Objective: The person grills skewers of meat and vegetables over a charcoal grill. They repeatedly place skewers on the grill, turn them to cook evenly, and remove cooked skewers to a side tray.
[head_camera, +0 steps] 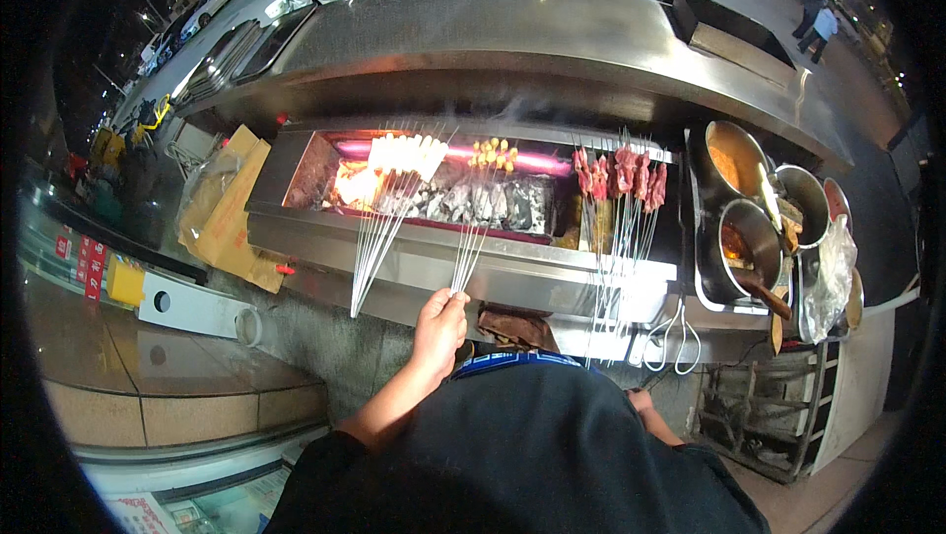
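My left hand (441, 327) grips the metal ends of a bunch of skewers (467, 257) that reach over the charcoal grill (473, 301). Small yellowish pieces (493, 155) are threaded on their far ends. To the left, a fan of skewers with pale food (406, 153) lies across the glowing coals (358, 183), its handles over the front edge. Raw-looking red meat skewers (626, 168) rest at the grill's right end. My right hand (641, 401) hangs low beside my dark clothing, partly hidden; whether it holds the dark thing near it is unclear.
Metal pots of sauce (735, 157) stand on a tray at the right, with a brush-like wooden handle (765, 296). Large tongs or scissors (674, 345) hang at the front edge. Cardboard (229, 216) leans at left. A steel hood (473, 20) rises behind; people stand beyond.
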Motion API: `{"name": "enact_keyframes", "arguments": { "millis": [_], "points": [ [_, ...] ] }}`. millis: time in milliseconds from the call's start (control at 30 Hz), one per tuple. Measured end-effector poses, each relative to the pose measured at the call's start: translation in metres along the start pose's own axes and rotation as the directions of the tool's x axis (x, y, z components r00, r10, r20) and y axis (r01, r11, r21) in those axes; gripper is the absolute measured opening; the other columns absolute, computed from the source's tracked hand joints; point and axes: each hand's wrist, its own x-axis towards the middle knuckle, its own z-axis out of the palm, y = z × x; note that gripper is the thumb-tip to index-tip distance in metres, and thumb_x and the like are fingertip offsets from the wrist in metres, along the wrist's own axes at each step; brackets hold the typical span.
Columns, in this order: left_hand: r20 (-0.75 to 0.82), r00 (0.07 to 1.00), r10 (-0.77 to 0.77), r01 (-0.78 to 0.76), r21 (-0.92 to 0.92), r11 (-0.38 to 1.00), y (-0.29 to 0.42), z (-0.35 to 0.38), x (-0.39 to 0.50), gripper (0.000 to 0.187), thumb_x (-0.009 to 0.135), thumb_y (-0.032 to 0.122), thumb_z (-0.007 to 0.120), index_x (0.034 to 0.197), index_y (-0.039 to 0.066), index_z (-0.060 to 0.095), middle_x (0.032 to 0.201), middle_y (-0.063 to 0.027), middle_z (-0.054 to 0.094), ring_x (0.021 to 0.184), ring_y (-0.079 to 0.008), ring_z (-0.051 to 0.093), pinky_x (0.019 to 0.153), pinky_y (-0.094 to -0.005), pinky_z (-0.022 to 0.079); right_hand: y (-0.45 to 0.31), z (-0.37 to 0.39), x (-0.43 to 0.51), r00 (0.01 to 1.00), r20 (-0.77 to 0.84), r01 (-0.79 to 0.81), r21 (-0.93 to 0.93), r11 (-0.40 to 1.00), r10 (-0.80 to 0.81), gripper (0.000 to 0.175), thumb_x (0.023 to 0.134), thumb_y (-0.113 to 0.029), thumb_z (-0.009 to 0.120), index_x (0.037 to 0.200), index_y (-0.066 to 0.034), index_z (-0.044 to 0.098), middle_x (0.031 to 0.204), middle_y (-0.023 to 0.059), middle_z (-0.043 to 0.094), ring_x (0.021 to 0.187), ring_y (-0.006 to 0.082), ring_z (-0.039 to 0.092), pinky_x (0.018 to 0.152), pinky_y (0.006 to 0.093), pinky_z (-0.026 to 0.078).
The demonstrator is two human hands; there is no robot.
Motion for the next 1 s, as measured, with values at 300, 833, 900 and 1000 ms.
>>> {"name": "enact_keyframes", "arguments": {
  "millis": [300,833,900,1000],
  "points": [
    [-0.020,1.000,-0.008,0.007,-0.042,0.999,-0.002,-0.008,0.005,0.012,0.099,0.017,0.052,0.094,0.007,0.052,0.068,0.0036,0.042,0.046,-0.0031,0.030,0.040,-0.0209,0.022,-0.008,-0.008,-0.010,0.999,0.016,-0.046,0.030,0.999,0.045,0.038,0.087,-0.031,0.062,0.104,0.0033,0.067,0.101,0.0212,0.070,0.096,0.0354,0.067,0.084,0.0409,0.051],
    [-0.075,0.997,0.036,-0.037,-0.013,0.999,0.002,-0.004,0.005,0.013,0.101,0.017,0.048,0.100,0.005,0.054,0.068,0.0028,0.046,0.045,-0.0033,0.030,0.040,-0.0214,0.021,-0.028,-0.018,-0.021,0.997,0.008,-0.074,0.100,0.992,0.073,0.031,0.087,-0.023,0.061,0.105,0.0026,0.066,0.092,0.0176,0.072,0.081,0.0270,0.071,0.076,0.0372,0.055],
    [-0.069,0.997,0.036,-0.038,-0.020,0.999,0.002,-0.005,0.005,0.014,0.101,0.017,0.048,0.099,0.005,0.054,0.068,0.0027,0.046,0.044,-0.0033,0.031,0.039,-0.0214,0.021,-0.034,-0.022,-0.027,0.996,0.016,-0.094,0.144,0.985,0.092,0.030,0.088,-0.022,0.061,0.104,0.0029,0.066,0.091,0.0171,0.072,0.078,0.0258,0.071,0.073,0.0366,0.055],
    [-0.072,0.997,0.041,-0.043,-0.015,0.999,0.002,-0.005,0.005,0.014,0.101,0.017,0.047,0.098,0.005,0.054,0.068,0.0026,0.046,0.044,-0.0034,0.031,0.039,-0.0214,0.021,-0.035,-0.021,-0.028,0.994,0.014,-0.108,0.161,0.981,0.108,0.030,0.088,-0.022,0.060,0.103,0.0025,0.066,0.089,0.0164,0.072,0.077,0.0253,0.071,0.072,0.0362,0.055]
  ]
}}
